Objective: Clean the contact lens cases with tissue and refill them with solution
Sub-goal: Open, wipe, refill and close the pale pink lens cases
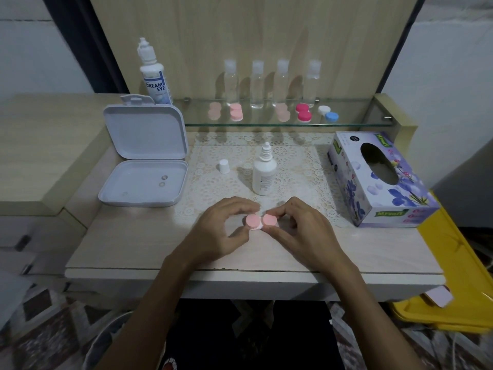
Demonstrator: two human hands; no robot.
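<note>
Pink contact lens case (pixel 258 221) lifted just above the desk (pixel 133 244), in front of the uncapped solution bottle (pixel 263 174). Pinched by left hand (pixel 219 228) and right hand (pixel 298 231), one per cap, probably for twisting lids.

A pale wooden table (pixel 133 252) with glass shelf (pixel 346 121) stands over patterned floor (pixel 53 324).

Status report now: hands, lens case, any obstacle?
Left hand and right hand both pinch pink lens case, caps on. Solution bottle uncapped behind. Nothing blocking.
</note>
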